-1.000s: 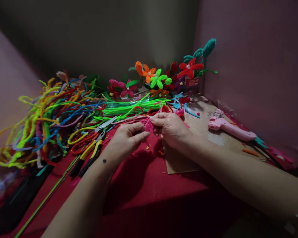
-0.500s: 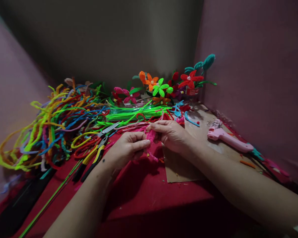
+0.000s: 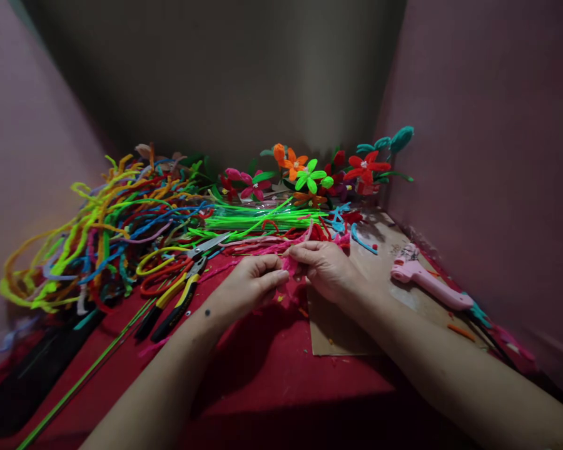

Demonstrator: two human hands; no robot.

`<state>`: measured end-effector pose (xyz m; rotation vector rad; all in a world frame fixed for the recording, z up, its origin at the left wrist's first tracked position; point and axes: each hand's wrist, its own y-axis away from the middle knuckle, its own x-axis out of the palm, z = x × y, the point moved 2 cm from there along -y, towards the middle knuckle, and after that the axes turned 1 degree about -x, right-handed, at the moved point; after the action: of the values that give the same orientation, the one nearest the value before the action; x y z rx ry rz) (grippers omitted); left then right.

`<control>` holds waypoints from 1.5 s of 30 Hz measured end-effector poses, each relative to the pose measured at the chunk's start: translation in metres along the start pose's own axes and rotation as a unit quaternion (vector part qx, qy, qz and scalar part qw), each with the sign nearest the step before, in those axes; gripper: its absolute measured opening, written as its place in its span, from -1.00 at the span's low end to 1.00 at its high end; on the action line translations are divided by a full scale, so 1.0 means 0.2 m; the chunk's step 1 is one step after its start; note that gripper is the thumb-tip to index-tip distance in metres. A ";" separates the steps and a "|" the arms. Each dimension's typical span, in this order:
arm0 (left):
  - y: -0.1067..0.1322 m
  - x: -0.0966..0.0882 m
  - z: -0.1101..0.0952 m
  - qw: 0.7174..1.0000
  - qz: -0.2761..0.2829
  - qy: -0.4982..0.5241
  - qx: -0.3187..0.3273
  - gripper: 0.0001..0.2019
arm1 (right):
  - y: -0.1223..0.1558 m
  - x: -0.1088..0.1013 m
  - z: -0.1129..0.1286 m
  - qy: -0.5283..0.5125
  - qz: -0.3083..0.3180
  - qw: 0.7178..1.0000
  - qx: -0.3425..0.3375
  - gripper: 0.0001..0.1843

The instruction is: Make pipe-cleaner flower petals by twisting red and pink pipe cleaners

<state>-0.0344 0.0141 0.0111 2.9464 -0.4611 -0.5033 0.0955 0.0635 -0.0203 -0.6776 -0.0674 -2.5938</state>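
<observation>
Both hands meet over the middle of the red cloth. My left hand (image 3: 258, 278) is closed, thumb against fingers, on a pink pipe cleaner (image 3: 288, 267). From the other side, my right hand (image 3: 321, 265) pinches the same pink piece between thumb and forefinger. Its exact shape is partly hidden by the fingers and blurred. To the left of my left hand lie scissors (image 3: 187, 256) with yellow and red handles, and yellow-and-black pliers (image 3: 181, 297). A cardboard sheet (image 3: 340, 328) lies under my right hand and forearm.
A tangled heap of coloured pipe cleaners (image 3: 94, 237) fills the left. Green pipe cleaners (image 3: 263, 217) lie at the back, with pipe-cleaner flowers (image 3: 293, 164) behind them. A pink glue gun (image 3: 429, 284) rests on the cardboard at right. Walls (image 3: 488, 125) close in the sides and back.
The view has tilted slightly, so most things sit a little lower. My hands stay together on the pink pipe cleaner, and less of it shows between and below my fingers.
</observation>
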 end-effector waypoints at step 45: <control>-0.02 -0.02 -0.02 0.990 -0.128 0.035 0.046 -0.86 | 0.04 0.04 0.03 0.139 -0.043 0.988 -0.053 -0.76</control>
<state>-0.0358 0.0184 0.0147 3.1176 -0.0982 -0.4114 0.0969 0.0537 -0.0114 -0.3479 0.1337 -2.7646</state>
